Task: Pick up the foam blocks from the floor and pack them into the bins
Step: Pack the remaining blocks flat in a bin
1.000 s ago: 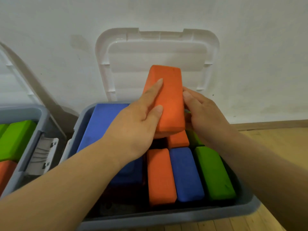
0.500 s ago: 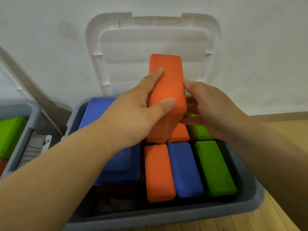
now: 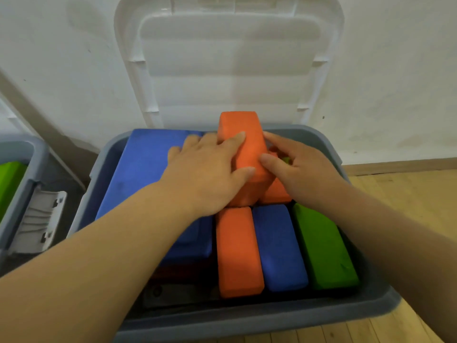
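Observation:
An orange foam block [image 3: 243, 144] stands tilted in the back row of the grey bin [image 3: 259, 320], its top end above the rim. My left hand [image 3: 207, 174] grips its left side with the thumb across its front. My right hand [image 3: 294, 167] presses against its right side, fingers bent. In front lie an orange block [image 3: 237, 251], a blue block [image 3: 278, 246] and a green block [image 3: 321, 246] side by side. A large blue block [image 3: 143, 169] fills the bin's left part. Another orange block [image 3: 274, 191] shows partly under my right hand.
The bin's white lid [image 3: 230, 60] stands open against the white wall. A second grey bin [image 3: 17, 184] at the left edge holds a green block [image 3: 10, 179]; a white latch [image 3: 39, 224] hangs on its side. Wooden floor [image 3: 405, 194] lies to the right.
Both hands have lowered the orange block from above the bin down into its back row. The camera has moved closer and tipped down.

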Tool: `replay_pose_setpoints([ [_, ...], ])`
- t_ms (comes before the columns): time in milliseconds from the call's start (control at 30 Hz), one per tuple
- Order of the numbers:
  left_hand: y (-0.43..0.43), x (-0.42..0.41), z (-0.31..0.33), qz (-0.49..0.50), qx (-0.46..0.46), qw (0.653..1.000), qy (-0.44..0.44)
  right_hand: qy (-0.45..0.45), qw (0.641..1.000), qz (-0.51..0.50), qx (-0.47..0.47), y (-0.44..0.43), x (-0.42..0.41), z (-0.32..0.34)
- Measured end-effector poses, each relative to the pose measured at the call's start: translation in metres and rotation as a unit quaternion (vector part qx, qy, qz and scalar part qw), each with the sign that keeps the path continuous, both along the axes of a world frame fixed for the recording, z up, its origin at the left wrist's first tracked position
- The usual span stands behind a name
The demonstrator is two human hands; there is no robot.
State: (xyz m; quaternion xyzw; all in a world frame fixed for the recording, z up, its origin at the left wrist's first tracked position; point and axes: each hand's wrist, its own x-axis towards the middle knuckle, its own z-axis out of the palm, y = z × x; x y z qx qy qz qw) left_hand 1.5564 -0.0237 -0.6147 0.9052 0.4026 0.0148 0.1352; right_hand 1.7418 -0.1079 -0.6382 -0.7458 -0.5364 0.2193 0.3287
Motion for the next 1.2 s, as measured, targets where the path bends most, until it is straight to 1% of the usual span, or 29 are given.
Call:
replay_pose_setpoints([
  [33, 0.002, 0.002, 0.0, -0.003, 0.023, 0.999, 0.024, -0.001, 1.0, 0.006, 0.01, -0.002, 0.002, -0.003],
  [100, 0.01, -0.001, -0.009, -0.008, 0.008, 0.997, 0.081, 0.023, 0.999, 0.031, 0.028, -0.004, 0.002, -0.005],
  [133, 0.014, -0.005, -0.017, -0.01, 0.0, 0.992, 0.123, 0.014, 0.999, 0.041, 0.028, -0.002, 0.002, -0.007],
  [167, 0.017, -0.008, -0.026, -0.015, 0.006, 0.986, 0.169, -0.024, 0.998, 0.048, 0.014, 0.001, 0.003, -0.01],
  [200, 0.018, -0.01, -0.034, -0.024, 0.021, 0.978, 0.207, -0.085, 0.995, 0.057, -0.012, 0.005, 0.004, -0.016],
  [233, 0.018, -0.009, -0.041, -0.03, 0.036, 0.972, 0.228, -0.161, 0.983, 0.063, -0.056, 0.008, 0.007, -0.025],
  [267, 0.016, -0.005, -0.046, -0.031, 0.045, 0.971, 0.233, -0.228, 0.966, 0.063, -0.108, 0.01, 0.01, -0.036],
  [300, 0.013, -0.002, -0.049, -0.032, 0.051, 0.971, 0.23, -0.272, 0.947, 0.062, -0.158, 0.011, 0.013, -0.047],
  [367, 0.012, 0.002, -0.052, -0.035, 0.063, 0.972, 0.224, -0.293, 0.93, 0.066, -0.212, 0.011, 0.016, -0.066],
  [467, 0.016, 0.001, -0.055, -0.042, 0.068, 0.967, 0.242, -0.291, 0.931, 0.071, -0.211, 0.012, 0.017, -0.076],
  [533, 0.017, 0.002, -0.055, -0.044, 0.067, 0.969, 0.233, -0.299, 0.929, 0.064, -0.211, 0.013, 0.017, -0.076],
  [600, 0.016, 0.002, -0.054, -0.038, 0.05, 0.98, 0.189, -0.3, 0.929, 0.065, -0.207, 0.013, 0.018, -0.077],
  [667, 0.017, -0.002, -0.052, -0.017, 0.024, 0.994, 0.104, -0.302, 0.929, 0.065, -0.203, 0.012, 0.019, -0.077],
  [733, 0.019, -0.012, -0.048, 0.013, -0.001, 1.0, -0.001, -0.305, 0.927, 0.068, -0.209, 0.013, 0.019, -0.077],
  [767, 0.021, -0.019, -0.046, 0.027, -0.008, 0.999, -0.045, -0.301, 0.926, 0.07, -0.217, 0.014, 0.018, -0.075],
  [800, 0.021, -0.028, -0.043, 0.038, -0.006, 0.997, -0.065, -0.289, 0.929, 0.069, -0.22, 0.014, 0.015, -0.073],
  [833, 0.021, -0.038, -0.04, 0.051, 0.004, 0.997, -0.056, -0.272, 0.936, 0.065, -0.212, 0.015, 0.01, -0.07],
  [867, 0.02, -0.048, -0.037, 0.071, 0.016, 0.997, -0.025, -0.257, 0.947, 0.057, -0.186, 0.016, 0.002, -0.066],
  [933, 0.023, -0.074, -0.031, 0.135, 0.012, 0.99, 0.049, -0.22, 0.969, 0.046, -0.105, 0.018, -0.022, -0.056],
  [967, 0.027, -0.088, -0.028, 0.172, -0.003, 0.982, 0.073, -0.176, 0.98, 0.05, -0.074, 0.021, -0.036, -0.051],
  [1000, 0.03, -0.102, -0.026, 0.202, -0.023, 0.976, 0.085, -0.11, 0.991, 0.056, -0.061, 0.026, -0.051, -0.047],
  [1033, 0.034, -0.113, -0.023, 0.219, -0.051, 0.971, 0.085, -0.046, 0.995, 0.06, -0.065, 0.032, -0.064, -0.045],
  [1067, 0.036, -0.122, -0.02, 0.229, -0.09, 0.966, 0.079, -0.003, 0.995, 0.063, -0.075, 0.04, -0.075, -0.045],
  [1133, 0.034, -0.132, -0.014, 0.231, -0.162, 0.957, 0.071, 0.042, 0.993, 0.076, -0.077, 0.056, -0.095, -0.045],
  [1200, 0.029, -0.131, -0.008, 0.22, -0.185, 0.957, 0.044, 0.086, 0.988, 0.095, -0.085, 0.067, -0.109, -0.044],
])
